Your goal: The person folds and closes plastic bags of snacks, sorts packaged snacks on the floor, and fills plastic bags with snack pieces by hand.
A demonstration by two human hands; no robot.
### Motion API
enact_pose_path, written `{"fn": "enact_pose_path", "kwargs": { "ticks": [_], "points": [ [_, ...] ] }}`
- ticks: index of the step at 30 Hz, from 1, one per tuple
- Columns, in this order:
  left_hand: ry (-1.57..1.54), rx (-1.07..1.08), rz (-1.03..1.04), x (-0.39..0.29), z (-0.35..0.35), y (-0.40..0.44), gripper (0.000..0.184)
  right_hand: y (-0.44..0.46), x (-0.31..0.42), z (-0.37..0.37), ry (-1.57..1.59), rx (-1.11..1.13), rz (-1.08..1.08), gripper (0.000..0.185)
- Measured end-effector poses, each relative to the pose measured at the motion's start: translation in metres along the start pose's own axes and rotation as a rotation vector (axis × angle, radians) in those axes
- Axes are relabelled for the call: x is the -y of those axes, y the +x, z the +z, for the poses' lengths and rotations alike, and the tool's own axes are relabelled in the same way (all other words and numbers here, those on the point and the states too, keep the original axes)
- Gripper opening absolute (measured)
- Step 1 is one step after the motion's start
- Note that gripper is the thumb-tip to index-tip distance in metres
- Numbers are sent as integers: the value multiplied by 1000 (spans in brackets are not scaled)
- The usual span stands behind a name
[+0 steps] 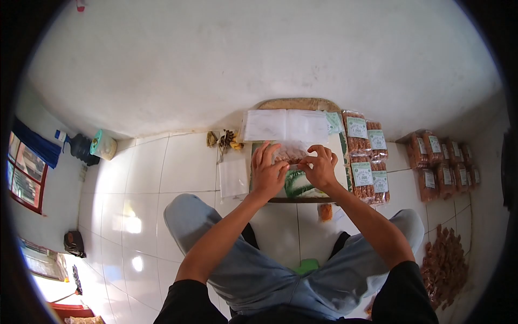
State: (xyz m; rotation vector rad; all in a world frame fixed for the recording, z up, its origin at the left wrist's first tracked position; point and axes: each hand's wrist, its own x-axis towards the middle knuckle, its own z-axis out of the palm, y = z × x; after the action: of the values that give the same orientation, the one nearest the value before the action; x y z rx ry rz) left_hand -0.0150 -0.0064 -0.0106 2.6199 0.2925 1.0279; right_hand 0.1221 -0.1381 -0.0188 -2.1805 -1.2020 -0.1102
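A clear plastic bag (290, 154) with brown pieces in it lies on a low table (345, 181) before me. My left hand (268, 168) pinches its near edge between thumb and forefinger, the other fingers raised over the bag's left end. My right hand (320, 167) pinches the same edge a little to the right, fingers curled. Beneath and nearer to me is a green and white printed sheet (300, 183). Just beyond the bag lies a stack of clear plastic bags (270, 124), with green labels (334, 122) at its right.
Labelled packs of brown food (362, 178) stand right of the table, and more packs (443, 162) sit farther right. A brown heap (445, 267) lies on the tiles. Bananas (236, 144) and a plastic sheet (233, 177) are at left. A white bucket (103, 144) stands by the wall.
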Motion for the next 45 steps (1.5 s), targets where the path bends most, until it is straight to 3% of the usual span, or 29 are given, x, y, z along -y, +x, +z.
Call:
{"fn": "enact_pose_path", "kwargs": {
  "ticks": [7,9,11,12,14,15,17,18,27,37,40,42,43,45],
  "points": [
    [103,-40,-284,-22,20,-22,8,-24,17,24,138,14,310,5],
    [114,-68,-329,-29,26,-35,8,-34,22,31,112,-115,347,9],
    [30,-204,-429,-38,30,-50,29,-43,21,41,155,-126,373,8],
    [29,-201,-432,-44,37,-58,29,-46,19,45,200,-139,389,7],
    [-317,-459,-931,-56,51,-72,51,-58,18,50,196,-139,370,7],
    [-315,-455,-937,-56,53,-73,51,-62,16,52,191,-144,344,7],
    [-1177,-305,-1469,-56,56,-75,57,-73,14,57,171,-141,327,8],
    [-1196,-400,-1497,-62,57,-71,52,-77,15,59,153,-148,305,8],
    [-1229,-422,-1512,-47,80,-87,22,-94,15,72,69,-176,325,11],
    [-1112,-509,-1536,-58,95,-93,14,-114,21,89,45,-267,401,8],
    [-1161,-485,-1528,-58,101,-98,14,-118,20,90,190,-289,489,15],
    [-1107,-431,-1576,-58,104,-102,15,-117,20,92,514,-381,826,27],
    [-1105,-431,-1578,-57,105,-104,15,-118,17,91,514,-379,828,27],
    [-1154,-427,-1596,-55,107,-108,13,-118,5,85,1067,-140,1054,33]
  ]
}}
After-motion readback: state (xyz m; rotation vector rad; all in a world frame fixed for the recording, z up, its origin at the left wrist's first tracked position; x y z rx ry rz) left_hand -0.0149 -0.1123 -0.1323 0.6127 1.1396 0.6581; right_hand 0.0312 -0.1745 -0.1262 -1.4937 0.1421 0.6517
